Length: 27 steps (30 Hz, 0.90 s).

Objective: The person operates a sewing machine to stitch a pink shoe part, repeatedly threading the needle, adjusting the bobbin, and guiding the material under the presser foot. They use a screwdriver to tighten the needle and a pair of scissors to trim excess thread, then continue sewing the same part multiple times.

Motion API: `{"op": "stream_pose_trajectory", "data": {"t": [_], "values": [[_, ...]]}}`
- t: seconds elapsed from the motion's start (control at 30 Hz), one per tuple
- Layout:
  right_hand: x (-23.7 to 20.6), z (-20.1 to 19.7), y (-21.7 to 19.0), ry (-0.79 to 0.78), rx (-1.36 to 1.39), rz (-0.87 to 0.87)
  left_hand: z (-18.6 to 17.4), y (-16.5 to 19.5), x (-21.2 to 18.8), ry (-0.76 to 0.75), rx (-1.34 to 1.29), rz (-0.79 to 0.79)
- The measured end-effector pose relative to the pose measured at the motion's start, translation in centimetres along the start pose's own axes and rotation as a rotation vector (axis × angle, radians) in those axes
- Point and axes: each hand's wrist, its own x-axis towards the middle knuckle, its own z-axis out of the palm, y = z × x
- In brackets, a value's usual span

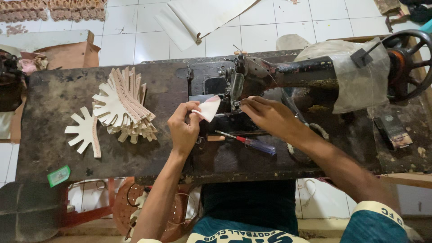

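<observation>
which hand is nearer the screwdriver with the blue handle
Right. The right hand lies just above the screwdriver, almost over its handle. The left hand is off to its left, holding a small pale piece.

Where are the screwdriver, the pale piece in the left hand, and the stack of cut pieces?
screwdriver (257, 145), head view, on its blue handle.
pale piece (209, 109), head view, on its middle.
stack of cut pieces (125, 105), head view, on its top piece.
</observation>
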Motion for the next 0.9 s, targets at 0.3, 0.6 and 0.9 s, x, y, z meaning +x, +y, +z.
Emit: {"op": "stream_pose_trajectory", "data": {"t": [0.3,0.6,0.9], "values": [[-0.5,-1.8,-0.2,0.104,0.008,0.031,-0.1,-0.3,-0.1,0.010,-0.025,-0.016],[-1.0,-0.3,0.3,0.109,0.077,0.062,-0.1,-0.4,-0.3,0.008,-0.029,-0.020],[-1.7,1.0,0.6,0.113,0.269,0.193,0.0,-0.2,-0.3,0.014,-0.034,-0.012]]}}
